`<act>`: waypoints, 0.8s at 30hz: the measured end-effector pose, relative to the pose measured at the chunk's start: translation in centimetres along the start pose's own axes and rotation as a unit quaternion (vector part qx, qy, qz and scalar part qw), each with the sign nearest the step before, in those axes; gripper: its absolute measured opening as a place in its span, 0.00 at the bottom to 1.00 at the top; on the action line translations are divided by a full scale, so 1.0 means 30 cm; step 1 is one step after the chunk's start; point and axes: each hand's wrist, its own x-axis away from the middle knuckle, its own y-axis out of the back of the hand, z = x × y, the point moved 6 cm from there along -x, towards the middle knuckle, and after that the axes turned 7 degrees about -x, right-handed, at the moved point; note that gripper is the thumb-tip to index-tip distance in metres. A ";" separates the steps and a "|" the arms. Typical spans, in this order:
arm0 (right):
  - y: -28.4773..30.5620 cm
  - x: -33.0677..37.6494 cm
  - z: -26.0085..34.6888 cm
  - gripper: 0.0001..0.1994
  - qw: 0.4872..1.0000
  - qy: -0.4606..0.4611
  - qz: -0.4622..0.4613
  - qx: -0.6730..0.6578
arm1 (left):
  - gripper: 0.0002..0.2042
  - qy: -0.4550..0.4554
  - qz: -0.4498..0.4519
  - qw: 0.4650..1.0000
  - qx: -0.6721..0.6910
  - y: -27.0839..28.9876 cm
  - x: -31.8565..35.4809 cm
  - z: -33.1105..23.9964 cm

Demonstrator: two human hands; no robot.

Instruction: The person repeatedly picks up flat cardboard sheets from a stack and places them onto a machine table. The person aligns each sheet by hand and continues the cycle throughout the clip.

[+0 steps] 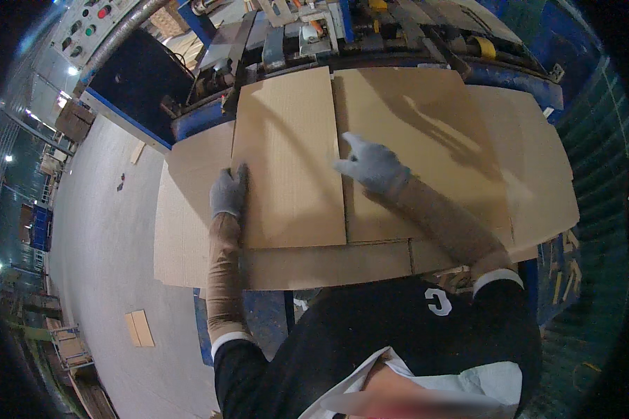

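Two tan cardboard panels lie side by side before me, a narrower left panel (286, 153) and a wider right panel (433, 133), with a dark gap between them. My left hand (228, 193), in a grey glove, grips the left panel's outer edge with the thumb on top; some of its fingers are hidden. Over the gap, near the right panel's left edge, is my gloved right hand (374, 166). Its thumb and index finger stretch apart, the others are partly curled, and it holds nothing. Beneath the panels lies a larger cardboard sheet (314, 267), showing on the left, right and near sides.
A blue machine (206, 119) with rollers and metal arms runs along the far side. Its control panel (91, 28) with buttons stands at upper left. Cardboard pieces (140, 328) lie on the grey floor at left. A green ribbed curtain or wall (601, 209) is at right.
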 end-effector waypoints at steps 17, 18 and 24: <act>0.466 0.662 -0.412 0.43 0.957 0.025 -0.025 0.289 | 0.33 -0.494 -0.196 0.845 -0.064 0.119 0.438 -0.142; 0.468 0.649 -0.400 0.42 0.953 0.050 -0.027 0.297 | 0.31 -0.509 -0.231 0.827 -0.052 0.127 0.438 -0.135; 0.437 0.566 -0.343 0.39 0.944 0.106 -0.016 0.311 | 0.26 -0.500 -0.272 0.820 -0.059 0.103 0.303 -0.137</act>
